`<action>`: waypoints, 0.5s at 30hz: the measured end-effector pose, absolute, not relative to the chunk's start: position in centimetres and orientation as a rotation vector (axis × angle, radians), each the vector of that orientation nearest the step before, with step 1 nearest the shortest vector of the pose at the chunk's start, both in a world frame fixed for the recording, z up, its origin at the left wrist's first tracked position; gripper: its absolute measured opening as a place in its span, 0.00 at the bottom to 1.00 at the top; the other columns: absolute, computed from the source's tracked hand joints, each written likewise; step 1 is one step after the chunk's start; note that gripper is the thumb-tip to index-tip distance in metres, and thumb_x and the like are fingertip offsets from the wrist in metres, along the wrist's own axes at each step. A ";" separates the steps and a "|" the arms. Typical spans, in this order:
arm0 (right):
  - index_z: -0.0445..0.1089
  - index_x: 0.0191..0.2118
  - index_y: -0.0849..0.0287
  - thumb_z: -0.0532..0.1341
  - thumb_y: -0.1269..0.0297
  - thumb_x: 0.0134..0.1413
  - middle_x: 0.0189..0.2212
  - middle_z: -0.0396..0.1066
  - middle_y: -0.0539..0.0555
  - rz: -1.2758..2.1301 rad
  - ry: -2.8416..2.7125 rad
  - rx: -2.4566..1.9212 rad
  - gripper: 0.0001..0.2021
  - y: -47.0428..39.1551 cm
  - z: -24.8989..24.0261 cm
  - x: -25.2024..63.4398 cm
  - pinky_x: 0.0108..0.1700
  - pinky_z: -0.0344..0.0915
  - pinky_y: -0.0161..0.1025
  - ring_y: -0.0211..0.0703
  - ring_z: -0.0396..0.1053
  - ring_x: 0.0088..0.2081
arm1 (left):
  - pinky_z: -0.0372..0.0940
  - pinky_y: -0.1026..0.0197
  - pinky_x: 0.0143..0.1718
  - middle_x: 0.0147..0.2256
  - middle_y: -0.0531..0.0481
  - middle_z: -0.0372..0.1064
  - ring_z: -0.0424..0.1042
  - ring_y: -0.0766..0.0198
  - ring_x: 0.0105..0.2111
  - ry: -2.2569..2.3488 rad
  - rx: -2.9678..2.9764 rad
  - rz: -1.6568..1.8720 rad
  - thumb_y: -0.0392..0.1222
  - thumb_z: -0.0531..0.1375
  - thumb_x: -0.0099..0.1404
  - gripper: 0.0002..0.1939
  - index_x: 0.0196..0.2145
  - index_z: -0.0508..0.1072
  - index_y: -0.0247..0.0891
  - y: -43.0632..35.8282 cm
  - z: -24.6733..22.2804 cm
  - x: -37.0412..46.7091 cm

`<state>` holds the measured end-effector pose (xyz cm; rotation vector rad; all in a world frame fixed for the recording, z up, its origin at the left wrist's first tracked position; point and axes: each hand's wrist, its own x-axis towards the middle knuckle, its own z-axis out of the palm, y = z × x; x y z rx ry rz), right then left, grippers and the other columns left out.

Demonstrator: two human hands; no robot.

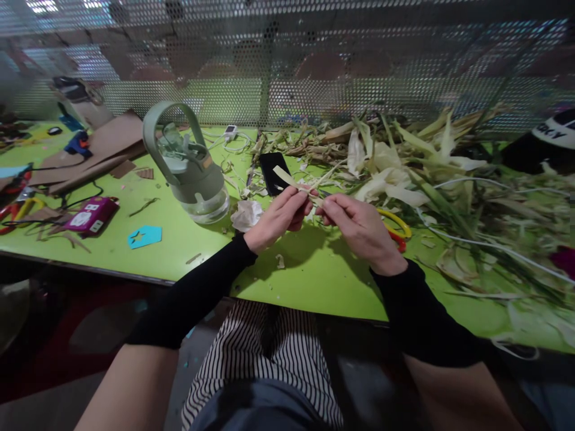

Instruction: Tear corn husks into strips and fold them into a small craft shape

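My left hand (284, 214) is closed in a pinch on a narrow, pale strip of corn husk (283, 175), whose free end sticks up past the fingers. Close beside it, my right hand (354, 222) pinches the other end of the strip, the fingertips of both hands almost meeting above the table. Yellow and red handles of a pair of scissors (397, 222) show behind my right hand, which hides the rest. Just beyond my left hand lies a black phone (269, 167). A crumpled whitish scrap (247, 215) sits by my left wrist.
A heap of corn husks (386, 155) spreads over the right side, crossed by a white cable (485, 242). To the left stand a green water bottle (197, 179), a purple box (93, 214), a blue paper piece (144, 236) and cardboard (105, 143). Perforated metal (233, 66) backs the table.
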<state>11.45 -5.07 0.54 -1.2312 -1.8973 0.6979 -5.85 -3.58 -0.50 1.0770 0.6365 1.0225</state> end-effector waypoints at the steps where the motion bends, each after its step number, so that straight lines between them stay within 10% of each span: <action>1: 0.70 0.31 0.56 0.56 0.55 0.67 0.23 0.66 0.49 0.704 -1.909 -1.214 0.15 -5.2 0.7 11.5 0.30 0.56 0.39 0.38 0.62 0.25 | 0.44 0.71 0.19 0.26 0.58 0.56 0.47 0.78 0.18 0.647 1.081 1.016 0.38 0.48 0.77 0.09 0.40 0.66 0.37 -3.6 -0.5 -5.8; 15: 0.66 0.24 0.55 0.60 0.54 0.64 0.20 0.59 0.48 0.882 -1.891 -1.103 0.18 -5.6 1.8 12.9 0.28 0.52 0.39 0.37 0.55 0.23 | 0.47 0.70 0.19 0.24 0.61 0.49 0.49 0.77 0.18 0.666 1.266 1.044 0.39 0.55 0.75 0.06 0.38 0.62 0.38 -3.5 0.1 -6.8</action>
